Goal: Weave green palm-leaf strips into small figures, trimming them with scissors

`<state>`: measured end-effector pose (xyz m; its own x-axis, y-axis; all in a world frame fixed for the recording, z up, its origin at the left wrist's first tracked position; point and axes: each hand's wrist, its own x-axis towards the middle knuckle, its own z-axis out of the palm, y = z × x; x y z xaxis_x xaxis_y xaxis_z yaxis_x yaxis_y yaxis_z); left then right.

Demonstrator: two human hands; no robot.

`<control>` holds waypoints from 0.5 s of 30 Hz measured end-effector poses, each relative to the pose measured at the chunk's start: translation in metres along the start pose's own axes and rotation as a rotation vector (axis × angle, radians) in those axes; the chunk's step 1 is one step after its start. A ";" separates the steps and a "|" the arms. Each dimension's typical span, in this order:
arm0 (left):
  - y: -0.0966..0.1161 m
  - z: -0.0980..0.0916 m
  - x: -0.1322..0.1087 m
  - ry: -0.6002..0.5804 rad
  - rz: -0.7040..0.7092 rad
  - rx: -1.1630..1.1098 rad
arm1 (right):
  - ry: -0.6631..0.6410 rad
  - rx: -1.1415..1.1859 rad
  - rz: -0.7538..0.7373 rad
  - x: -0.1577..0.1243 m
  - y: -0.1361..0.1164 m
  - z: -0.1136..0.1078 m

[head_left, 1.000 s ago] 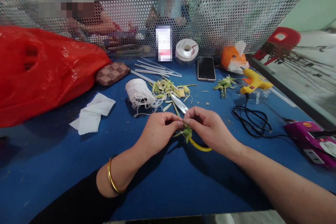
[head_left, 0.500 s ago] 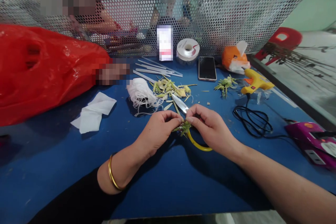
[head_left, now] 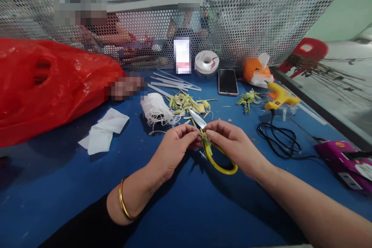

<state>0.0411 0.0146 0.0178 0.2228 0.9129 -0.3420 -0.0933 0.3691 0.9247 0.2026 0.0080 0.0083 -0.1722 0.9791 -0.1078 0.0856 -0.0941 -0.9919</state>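
Note:
My left hand (head_left: 177, 145) and my right hand (head_left: 232, 141) meet above the blue table, thumbs and forefingers pinched on a small green plant bunch (head_left: 206, 142) between them. Its leafy bits point down towards me. Beneath it lie scissors (head_left: 223, 170) with yellow handles, blades pointing away; my right hand covers part of them. Just beyond my fingertips is a pile of green and yellow plant scraps (head_left: 186, 101). To its left sits a bundle of white thread (head_left: 155, 106). A second green bunch (head_left: 248, 100) rests farther right.
A red plastic bag (head_left: 58, 89) and white tissue (head_left: 104, 130) lie left. White strips (head_left: 171, 83), a ribbon spool (head_left: 207, 64), a phone (head_left: 228, 82) and an orange tissue pack (head_left: 257, 70) line the back. At right are a yellow glue gun (head_left: 281, 97), its cable (head_left: 276, 139) and a purple power strip (head_left: 345, 162).
Between my fingers the plant bunch has turned, its leafy end now pointing downward. The view has tilted slightly, so the things at the back sit lower. Both hands keep their pinch.

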 end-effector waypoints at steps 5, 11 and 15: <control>0.001 0.000 -0.003 0.001 0.065 -0.018 | -0.017 0.088 0.046 0.000 -0.004 0.000; -0.001 -0.001 -0.003 -0.050 0.050 -0.083 | 0.049 0.168 0.045 -0.002 -0.005 -0.001; -0.001 -0.001 -0.002 -0.003 0.062 -0.001 | 0.044 0.071 -0.059 -0.002 -0.003 -0.002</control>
<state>0.0394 0.0123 0.0172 0.2193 0.9336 -0.2833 -0.1078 0.3118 0.9440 0.2041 0.0070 0.0118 -0.1314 0.9902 -0.0478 0.0071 -0.0473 -0.9989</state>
